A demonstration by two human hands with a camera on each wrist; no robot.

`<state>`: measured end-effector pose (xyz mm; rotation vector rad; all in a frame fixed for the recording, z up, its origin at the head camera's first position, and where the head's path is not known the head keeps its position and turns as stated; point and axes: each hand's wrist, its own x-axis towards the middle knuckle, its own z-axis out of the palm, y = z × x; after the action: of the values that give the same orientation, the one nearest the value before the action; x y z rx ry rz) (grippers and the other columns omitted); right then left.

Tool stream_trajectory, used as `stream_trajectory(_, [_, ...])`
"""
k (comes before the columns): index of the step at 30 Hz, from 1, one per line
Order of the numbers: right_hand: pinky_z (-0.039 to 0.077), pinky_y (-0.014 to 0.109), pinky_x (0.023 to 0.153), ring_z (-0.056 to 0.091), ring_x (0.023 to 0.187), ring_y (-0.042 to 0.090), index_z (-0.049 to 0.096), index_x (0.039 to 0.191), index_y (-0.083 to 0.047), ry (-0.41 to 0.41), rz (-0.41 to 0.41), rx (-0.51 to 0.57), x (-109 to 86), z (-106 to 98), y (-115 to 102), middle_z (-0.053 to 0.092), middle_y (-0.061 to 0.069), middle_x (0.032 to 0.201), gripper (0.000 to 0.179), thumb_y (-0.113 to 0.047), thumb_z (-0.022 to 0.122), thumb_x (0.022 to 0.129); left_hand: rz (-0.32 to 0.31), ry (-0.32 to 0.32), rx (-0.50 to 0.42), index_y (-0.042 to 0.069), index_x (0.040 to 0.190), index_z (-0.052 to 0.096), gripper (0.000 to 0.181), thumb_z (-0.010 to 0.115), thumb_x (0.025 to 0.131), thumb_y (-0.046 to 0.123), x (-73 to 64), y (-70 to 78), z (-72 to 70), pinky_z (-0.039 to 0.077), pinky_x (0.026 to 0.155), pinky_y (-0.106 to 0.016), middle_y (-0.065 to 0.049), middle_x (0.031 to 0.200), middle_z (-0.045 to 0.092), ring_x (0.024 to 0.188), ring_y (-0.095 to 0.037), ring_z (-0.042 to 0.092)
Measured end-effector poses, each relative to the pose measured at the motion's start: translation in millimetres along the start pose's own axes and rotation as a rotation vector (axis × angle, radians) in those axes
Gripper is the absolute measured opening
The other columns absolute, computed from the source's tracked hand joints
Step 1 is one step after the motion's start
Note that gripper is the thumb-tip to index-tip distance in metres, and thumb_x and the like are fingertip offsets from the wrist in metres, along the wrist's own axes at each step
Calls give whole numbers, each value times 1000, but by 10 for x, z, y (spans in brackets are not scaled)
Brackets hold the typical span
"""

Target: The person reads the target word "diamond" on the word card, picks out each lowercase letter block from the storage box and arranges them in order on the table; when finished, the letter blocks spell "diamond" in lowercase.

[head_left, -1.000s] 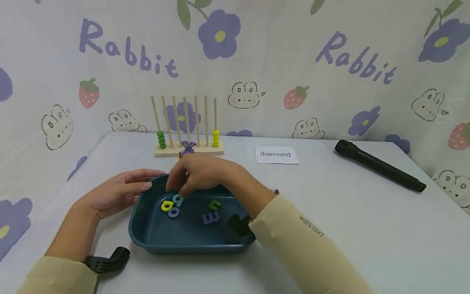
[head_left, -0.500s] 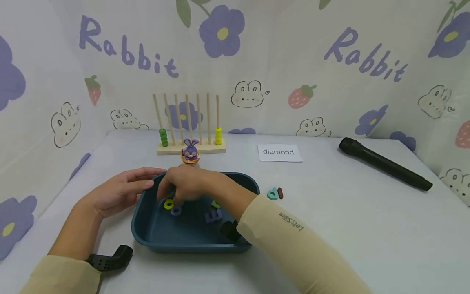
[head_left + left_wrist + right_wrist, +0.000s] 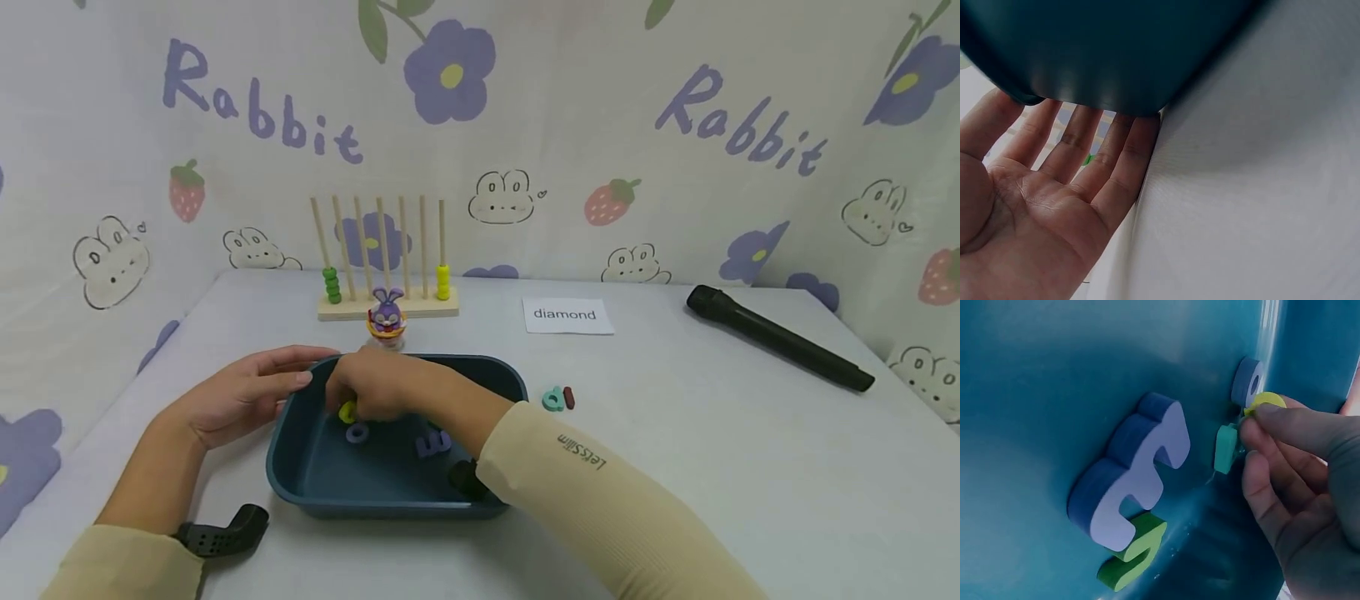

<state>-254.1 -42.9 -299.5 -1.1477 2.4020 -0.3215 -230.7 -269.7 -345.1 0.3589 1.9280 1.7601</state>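
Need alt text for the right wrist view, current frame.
Right hand pinching a yellow letter between thumb and fingers inside a blue tray. A purple ring-shaped letter and a teal piece lie close by. Farther left in the image is a purple m, partly covering a green letter.

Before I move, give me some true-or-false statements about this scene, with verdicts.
1. The right hand pinches a yellow letter. True.
2. The left hand is inside the tray. False: the left hand touches the tray from outside.
3. The printed card reads "diamond". True.
4. The three-pronged purple letter lies outside the tray. False: it lies inside.
5. A turquoise letter and a dark-red piece lie outside the tray. True.
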Motion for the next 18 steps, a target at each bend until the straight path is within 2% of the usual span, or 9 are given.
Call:
stream_trajectory(5, [55,19,86,67,98,8,79,116,-13,33,-29,55,-15,-19,38,76,-1,112,21,-7,67,99,16,-9,6,12,151,50,43,53,108,18,-3,-12,12,53,102,-32,8,143,61,127,-14,62])
stream_trajectory(12, [56,21,73,70,82,15,78,115,-9,-20,-62,214,-86,-102,72,76,2,103,19,-7,67,100,17,-10,21,13,150,51,42,52,108,18,4,-11,8,52,102,-34,8,144,60,127,-14,61])
stream_trajectory(18, [58,23,71,68,77,16,73,119,-6,-37,-58,317,-144,-167,65,74,3,96,21,-5,65,100,8,-1,49,16,149,52,41,52,108,20,-2,-31,-6,51,104,-33,7,144,60,129,-14,58])
